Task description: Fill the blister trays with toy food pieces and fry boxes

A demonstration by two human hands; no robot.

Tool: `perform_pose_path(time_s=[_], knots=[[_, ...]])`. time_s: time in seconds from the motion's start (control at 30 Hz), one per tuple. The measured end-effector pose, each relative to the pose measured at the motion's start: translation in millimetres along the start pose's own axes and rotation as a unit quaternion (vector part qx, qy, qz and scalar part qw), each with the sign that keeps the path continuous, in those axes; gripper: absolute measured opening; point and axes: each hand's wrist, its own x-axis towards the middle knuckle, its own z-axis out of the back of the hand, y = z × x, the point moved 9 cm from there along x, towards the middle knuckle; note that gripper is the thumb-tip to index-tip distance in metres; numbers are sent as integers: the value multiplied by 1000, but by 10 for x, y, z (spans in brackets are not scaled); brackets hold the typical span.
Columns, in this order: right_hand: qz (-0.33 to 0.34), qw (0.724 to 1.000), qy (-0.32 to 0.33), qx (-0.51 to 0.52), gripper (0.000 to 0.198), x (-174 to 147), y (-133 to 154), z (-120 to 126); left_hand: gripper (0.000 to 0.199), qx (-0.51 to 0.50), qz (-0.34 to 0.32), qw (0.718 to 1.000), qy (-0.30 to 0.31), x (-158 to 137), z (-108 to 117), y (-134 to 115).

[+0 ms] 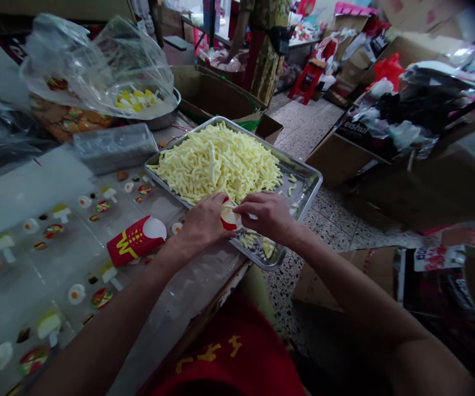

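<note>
My left hand (205, 221) is wrapped round a red fries carton (231, 215) with a pale inside, held at the near edge of a metal tray (312, 186). At the carton's mouth, my right hand (267, 213) pinches with thumb and fingers; a pale yellow stick seems to be between them, partly hidden. Behind both hands rises a large heap of pale yellow fry-shaped pieces (220, 162) in the tray. A few loose pieces lie beside and below my right hand. Left of my left hand, another red carton (135, 241) with a yellow M lies flat on the table.
Small toy-food shapes (51, 324) show in rows across the table under clear plastic. A grey plastic box (115, 147) and bagged pieces (138, 100) stand at the back left. Cardboard boxes (344, 275) flank the right side. Another person (264, 49) stands beyond.
</note>
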Motion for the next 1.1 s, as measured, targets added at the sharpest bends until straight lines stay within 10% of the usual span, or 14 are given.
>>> perform_pose_path(time_s=[0.23,0.5,0.63,0.77,0.93,1.1], knots=[[31,993,114,21,17,238,88,29,73,-158,11,987,-37,148,-31,111],[-204,971,-98,81,19,513,-171,183,58,-193,5,966,-172,241,284,62],[-122,971,-89,186,27,580,-4,220,59,-187,11,960,-207,212,321,223],[-117,980,-57,148,16,179,-230,318,82,-216,-4,957,-192,188,247,408],[-176,977,113,-41,10,-528,-523,-225,84,-237,18,946,-220,139,376,614],[-207,970,88,-87,8,-576,-536,-410,85,-210,34,952,-221,-66,570,730]])
